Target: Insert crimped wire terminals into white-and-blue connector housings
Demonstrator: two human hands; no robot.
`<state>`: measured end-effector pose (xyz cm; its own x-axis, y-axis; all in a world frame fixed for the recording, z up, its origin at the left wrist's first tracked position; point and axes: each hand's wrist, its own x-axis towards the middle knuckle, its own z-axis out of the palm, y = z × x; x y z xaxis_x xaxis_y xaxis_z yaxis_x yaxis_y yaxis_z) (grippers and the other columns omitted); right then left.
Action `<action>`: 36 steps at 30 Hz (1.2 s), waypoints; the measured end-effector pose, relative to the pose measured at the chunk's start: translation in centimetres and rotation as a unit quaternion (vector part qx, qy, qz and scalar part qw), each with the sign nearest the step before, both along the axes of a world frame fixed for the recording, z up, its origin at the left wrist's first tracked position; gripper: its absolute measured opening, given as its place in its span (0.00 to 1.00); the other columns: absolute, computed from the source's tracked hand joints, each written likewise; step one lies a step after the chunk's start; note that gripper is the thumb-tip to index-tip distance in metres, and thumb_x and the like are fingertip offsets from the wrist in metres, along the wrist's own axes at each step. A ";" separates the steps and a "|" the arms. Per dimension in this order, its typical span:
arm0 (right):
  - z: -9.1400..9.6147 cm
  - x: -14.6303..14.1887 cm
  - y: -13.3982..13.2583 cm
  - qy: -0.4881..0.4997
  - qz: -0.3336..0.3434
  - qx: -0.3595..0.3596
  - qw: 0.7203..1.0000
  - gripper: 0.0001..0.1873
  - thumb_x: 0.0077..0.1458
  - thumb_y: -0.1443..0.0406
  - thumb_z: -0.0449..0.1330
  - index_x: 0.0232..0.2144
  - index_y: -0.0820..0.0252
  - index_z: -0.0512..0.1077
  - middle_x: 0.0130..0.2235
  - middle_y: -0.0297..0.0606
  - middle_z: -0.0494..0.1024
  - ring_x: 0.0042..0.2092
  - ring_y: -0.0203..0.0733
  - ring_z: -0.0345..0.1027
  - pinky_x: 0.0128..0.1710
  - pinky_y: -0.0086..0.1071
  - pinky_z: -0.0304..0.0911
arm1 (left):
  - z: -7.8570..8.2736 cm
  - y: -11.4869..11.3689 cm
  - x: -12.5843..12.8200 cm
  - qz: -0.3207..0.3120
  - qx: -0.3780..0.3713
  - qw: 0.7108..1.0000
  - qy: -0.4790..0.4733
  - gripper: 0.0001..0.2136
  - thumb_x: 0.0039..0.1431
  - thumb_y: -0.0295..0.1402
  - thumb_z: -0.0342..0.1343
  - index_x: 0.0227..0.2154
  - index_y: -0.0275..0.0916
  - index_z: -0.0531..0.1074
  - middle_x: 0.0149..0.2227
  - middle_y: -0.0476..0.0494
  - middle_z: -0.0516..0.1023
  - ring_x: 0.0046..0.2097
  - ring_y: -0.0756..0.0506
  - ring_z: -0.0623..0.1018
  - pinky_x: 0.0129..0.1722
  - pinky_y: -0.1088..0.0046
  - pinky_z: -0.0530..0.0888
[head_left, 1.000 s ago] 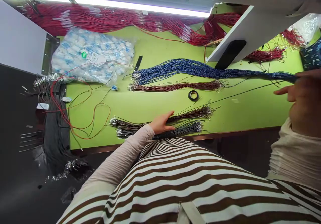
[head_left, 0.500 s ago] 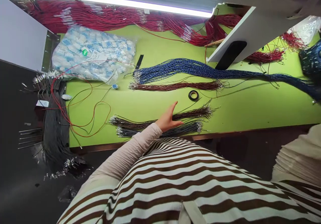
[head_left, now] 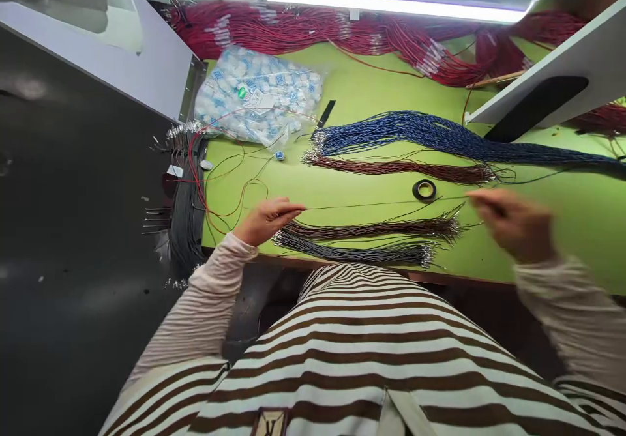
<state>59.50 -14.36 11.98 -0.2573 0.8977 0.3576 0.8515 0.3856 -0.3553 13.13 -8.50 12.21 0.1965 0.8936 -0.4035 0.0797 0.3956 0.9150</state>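
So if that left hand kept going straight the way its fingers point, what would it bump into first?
From the left hand, which pinches a thin wire, probably the maroon wire bundle, past some green table; its height is hard to judge.

A brown-and-white horizontally striped cloth garment (head_left: 342, 351) covers the person's front. From either side of that garment run 2 long, pale beige knit sleeves, left (head_left: 205, 305) and right (head_left: 567, 312). At its lower edge sit a small dark brown square patch (head_left: 270, 423) and a flat cream strap (head_left: 405, 416).
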 end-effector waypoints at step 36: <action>-13.2 -2.9 -0.7 -0.181 0.082 -0.135 0.971 0.18 0.62 0.63 0.51 0.51 0.58 0.71 0.46 0.46 0.71 0.46 0.47 0.59 0.46 0.38 0.56 | -11.5 -2.1 1.1 -0.377 0.382 0.708 0.458 0.18 0.58 0.31 0.52 0.51 0.32 0.67 0.47 0.31 0.72 0.47 0.37 0.72 0.47 0.60 0.70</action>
